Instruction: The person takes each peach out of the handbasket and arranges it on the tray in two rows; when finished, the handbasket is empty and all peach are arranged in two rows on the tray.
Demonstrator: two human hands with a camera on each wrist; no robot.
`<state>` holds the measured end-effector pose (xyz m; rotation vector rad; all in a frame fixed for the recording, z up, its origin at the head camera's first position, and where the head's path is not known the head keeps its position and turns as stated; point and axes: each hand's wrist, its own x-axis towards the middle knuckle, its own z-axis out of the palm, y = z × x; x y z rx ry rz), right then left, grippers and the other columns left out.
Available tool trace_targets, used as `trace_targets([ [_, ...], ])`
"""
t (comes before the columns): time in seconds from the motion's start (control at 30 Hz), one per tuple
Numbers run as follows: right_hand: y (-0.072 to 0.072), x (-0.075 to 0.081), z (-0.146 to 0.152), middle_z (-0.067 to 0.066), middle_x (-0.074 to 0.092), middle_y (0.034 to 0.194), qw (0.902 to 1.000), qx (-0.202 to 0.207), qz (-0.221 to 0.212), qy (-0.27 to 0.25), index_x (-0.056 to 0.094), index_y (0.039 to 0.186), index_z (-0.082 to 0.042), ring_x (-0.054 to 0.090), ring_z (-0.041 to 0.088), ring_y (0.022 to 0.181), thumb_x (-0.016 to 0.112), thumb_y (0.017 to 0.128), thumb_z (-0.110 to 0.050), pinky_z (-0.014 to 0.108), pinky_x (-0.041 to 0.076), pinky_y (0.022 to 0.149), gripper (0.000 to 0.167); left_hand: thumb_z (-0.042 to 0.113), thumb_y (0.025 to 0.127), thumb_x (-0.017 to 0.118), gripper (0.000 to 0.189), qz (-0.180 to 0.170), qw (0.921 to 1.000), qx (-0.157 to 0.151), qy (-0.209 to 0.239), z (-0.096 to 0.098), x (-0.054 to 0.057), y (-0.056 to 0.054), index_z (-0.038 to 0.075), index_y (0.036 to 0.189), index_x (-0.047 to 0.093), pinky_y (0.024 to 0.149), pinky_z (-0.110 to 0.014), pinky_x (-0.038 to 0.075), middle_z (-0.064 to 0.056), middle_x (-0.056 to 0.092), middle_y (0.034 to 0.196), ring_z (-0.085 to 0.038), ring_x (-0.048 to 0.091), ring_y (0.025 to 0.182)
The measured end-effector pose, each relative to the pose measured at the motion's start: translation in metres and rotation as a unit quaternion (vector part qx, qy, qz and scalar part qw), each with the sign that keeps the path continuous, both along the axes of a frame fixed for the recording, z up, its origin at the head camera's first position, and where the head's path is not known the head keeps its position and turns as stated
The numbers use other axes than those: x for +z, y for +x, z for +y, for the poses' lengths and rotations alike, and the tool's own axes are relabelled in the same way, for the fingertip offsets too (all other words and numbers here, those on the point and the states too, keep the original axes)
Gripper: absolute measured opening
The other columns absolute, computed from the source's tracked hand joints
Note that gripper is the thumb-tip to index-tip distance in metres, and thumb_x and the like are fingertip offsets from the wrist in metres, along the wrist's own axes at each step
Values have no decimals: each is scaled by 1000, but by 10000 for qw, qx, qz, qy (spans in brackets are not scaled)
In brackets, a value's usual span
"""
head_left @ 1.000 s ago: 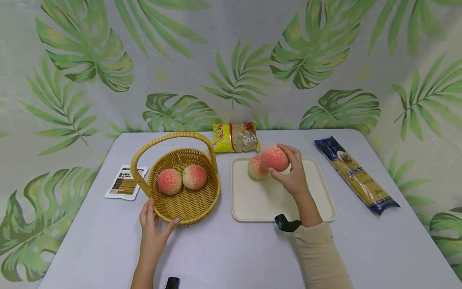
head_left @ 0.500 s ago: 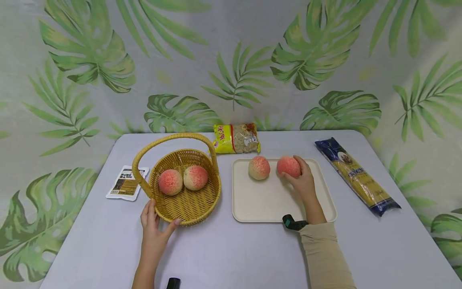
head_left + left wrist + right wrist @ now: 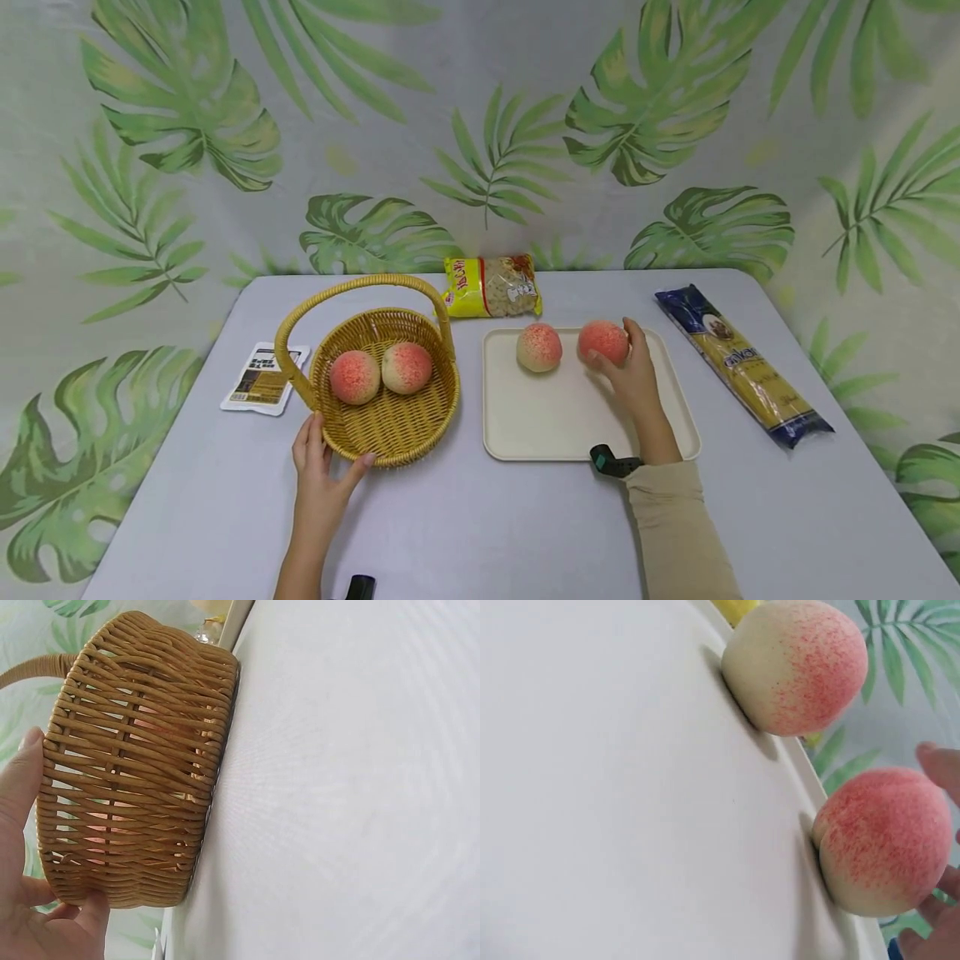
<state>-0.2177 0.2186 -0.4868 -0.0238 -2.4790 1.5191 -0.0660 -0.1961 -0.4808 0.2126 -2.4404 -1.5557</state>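
My left hand [image 3: 318,462] holds the near left side of a wicker basket [image 3: 401,425], thumb at the rim and fingers against the woven side [image 3: 135,780]. Inside the basket lie two pink-and-cream peaches, the left one [image 3: 355,377] beside the right one [image 3: 407,368]. Two more rest on a cream tray [image 3: 547,425]. Around the tray's right peach [image 3: 602,342] my right hand [image 3: 636,379] is loosely spread; the right wrist view has its thumb [image 3: 941,769] raised near the peach's top and its fingers at the lower side. The tray's other peach [image 3: 799,667] stands apart.
A yellow snack bag [image 3: 491,287] lies at the back, behind basket and tray. Left of the basket is a white-and-brown packet [image 3: 262,379]. A long blue-and-gold pasta bag [image 3: 738,362] slants along the right. The basket's tall handle [image 3: 360,282] arches above it.
My right hand carried the peach rightward and down onto the tray's back right, then loosened and shifted slightly right. The left hand and basket have stayed in place.
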Motion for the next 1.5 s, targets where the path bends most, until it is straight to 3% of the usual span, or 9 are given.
trace_targets([
  [0.13,11,19,-11,13,32,140,9972,-96,738,-32,33,138,-11,23,28,129,65,83,-21,50,21,106,64,17,74,74,95,13,10000,10,-4,0,0,0,2,143,10,104,-18,22,-14,4,142,-27,20,129],
  [0.27,24,45,-31,10,40,135,9842,122,1764,-126,40,134,-8,28,21,127,63,84,-9,43,22,108,55,17,75,74,95,2,10000,-2,16,0,-1,0,1,143,10,105,-22,22,-14,4,142,-28,19,129],
  [0.37,37,70,-51,17,43,131,9667,477,2495,-304,42,130,2,33,23,125,61,81,1,40,24,107,52,17,75,74,95,7,10000,-18,16,0,-1,0,1,143,10,106,-27,23,-15,4,142,-29,19,129],
  [0.5,50,98,-79,30,45,122,9361,1051,3311,-543,43,121,16,39,28,120,59,84,-10,38,29,105,48,17,75,74,94,-20,10000,-32,15,0,0,0,1,143,10,105,-24,22,-15,3,143,-29,18,130],
  [0.63,48,97,-104,31,49,116,9094,1582,3805,-565,45,117,17,44,29,116,59,87,-25,38,34,102,53,19,75,73,95,-60,10000,-24,55,0,0,-1,3,144,10,104,-18,22,-13,2,143,-27,18,130],
  [0.83,40,76,-140,17,53,119,9035,2272,3622,-293,50,121,5,47,26,113,62,85,-33,37,38,99,53,18,75,74,95,-87,9999,-32,84,0,0,-1,3,144,9,104,-19,22,-13,2,143,-28,18,130],
  [1.03,40,65,-173,10,49,127,9037,2999,3041,286,47,126,1,44,22,117,70,80,-21,34,39,99,56,19,76,73,95,-104,9999,-31,128,1,2,0,4,144,9,105,-21,22,-12,1,143,-27,18,130],
  [1.27,34,54,-194,6,44,132,9161,3271,2170,816,42,132,-4,37,16,122,70,79,-25,29,33,103,63,17,75,74,94,-22,9999,-37,135,2,2,0,3,143,10,105,-23,22,-13,2,142,-28,18,130],
  [1.5,30,47,-204,3,37,138,9206,3469,1435,1075,33,138,-10,31,14,126,66,81,-33,32,31,105,69,16,76,73,94,53,9998,-58,175,1,2,0,2,143,10,106,-28,22,-14,2,142,-29,17,130],
])
